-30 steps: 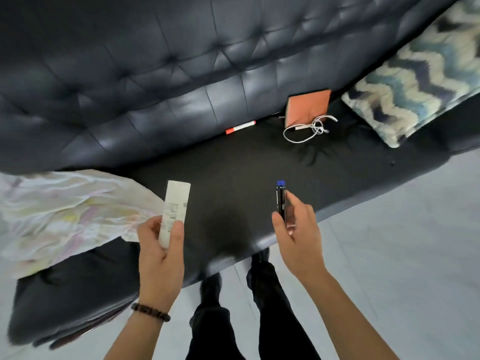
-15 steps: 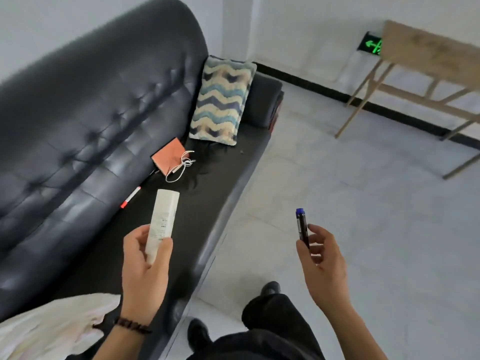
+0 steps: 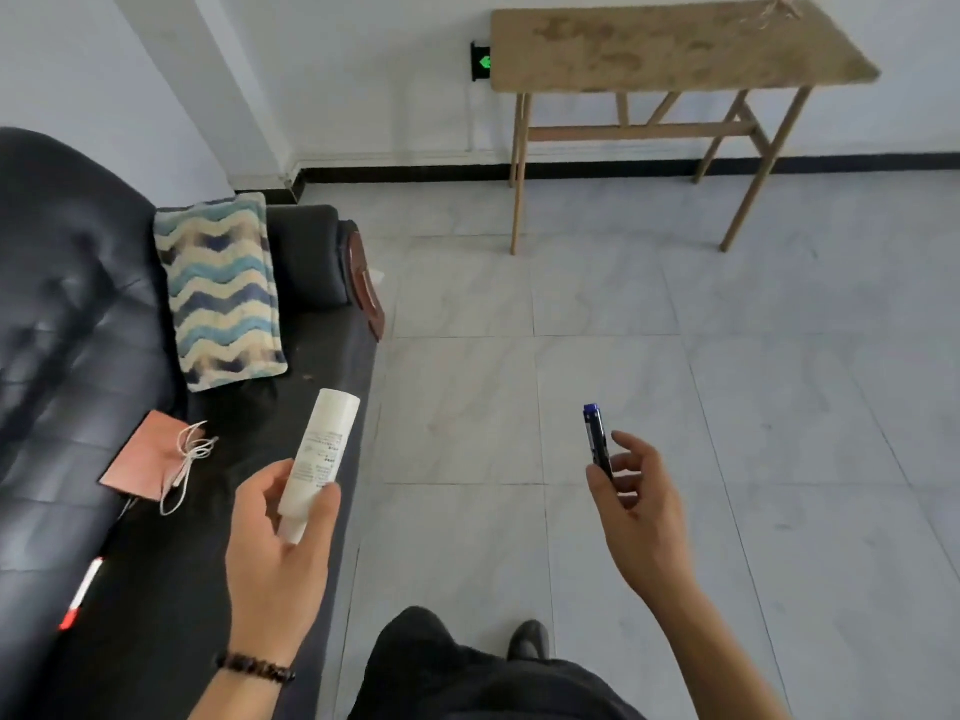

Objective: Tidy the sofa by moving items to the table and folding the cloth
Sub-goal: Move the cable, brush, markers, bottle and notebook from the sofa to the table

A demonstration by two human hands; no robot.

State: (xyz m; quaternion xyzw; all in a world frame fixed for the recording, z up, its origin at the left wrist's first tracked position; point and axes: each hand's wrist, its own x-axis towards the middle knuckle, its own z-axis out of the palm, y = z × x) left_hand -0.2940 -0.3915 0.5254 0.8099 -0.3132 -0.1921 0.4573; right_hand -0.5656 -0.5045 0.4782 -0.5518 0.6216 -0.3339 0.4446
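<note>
My left hand [image 3: 283, 550] grips a white tube [image 3: 324, 449] upright, above the front edge of the black sofa [image 3: 62, 324]. My right hand [image 3: 636, 504] holds a black marker with a blue cap [image 3: 596, 441] over the floor. On the sofa seat lie an orange booklet [image 3: 137, 459], a coiled white cable [image 3: 189, 454] partly on top of it, and a red-and-white pen [image 3: 83, 592] near the backrest. A wooden table [image 3: 670, 44] stands against the far wall. The cloth is out of view.
A zigzag-patterned cushion [image 3: 223, 291] leans at the sofa's far end by the armrest [image 3: 306, 252]. Grey tiled floor [image 3: 727, 407] stretches between me and the table. A green exit sign [image 3: 480, 61] glows on the wall. My dark-clad legs and shoe [image 3: 527, 639] are at the bottom.
The view has swung right from the sofa toward the room; the table is now fully in sight and the cloth has left the frame. Both hands still hold their items.
</note>
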